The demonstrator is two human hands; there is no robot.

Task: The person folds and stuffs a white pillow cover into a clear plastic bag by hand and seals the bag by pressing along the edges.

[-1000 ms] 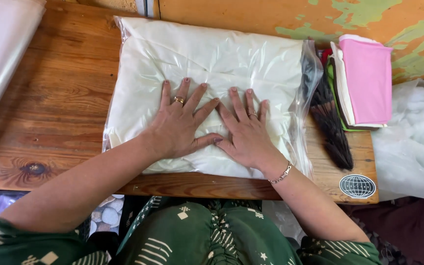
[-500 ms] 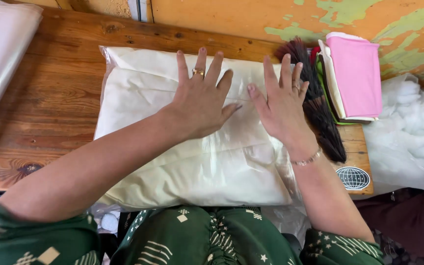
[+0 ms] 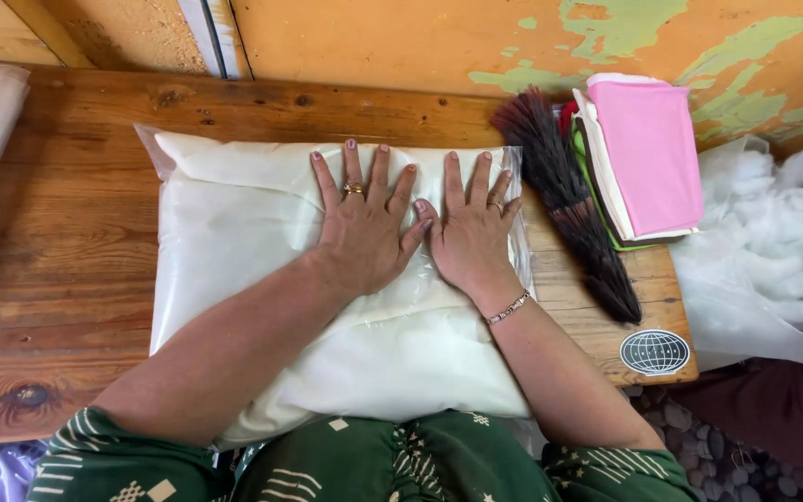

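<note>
A cream-white pillow in a clear plastic bag (image 3: 234,270) lies across the wooden table (image 3: 58,270), its near edge at my lap. My left hand (image 3: 364,223) lies flat on the pillow's far middle, fingers spread, with rings on it. My right hand (image 3: 471,232) presses flat just beside it, near the pillow's right end, a bracelet on the wrist. Both palms face down and hold nothing.
A dark brush of bristles (image 3: 569,200) lies right of the pillow. A stack of folded cloths with a pink one on top (image 3: 652,153) sits at the far right. White stuffing in a clear bag (image 3: 773,251) is off the table's right end. An orange wall rises behind.
Both hands slid away from me along the pillow, from its near middle to its far part, and came close together. The pillow has shifted towards my lap.
</note>
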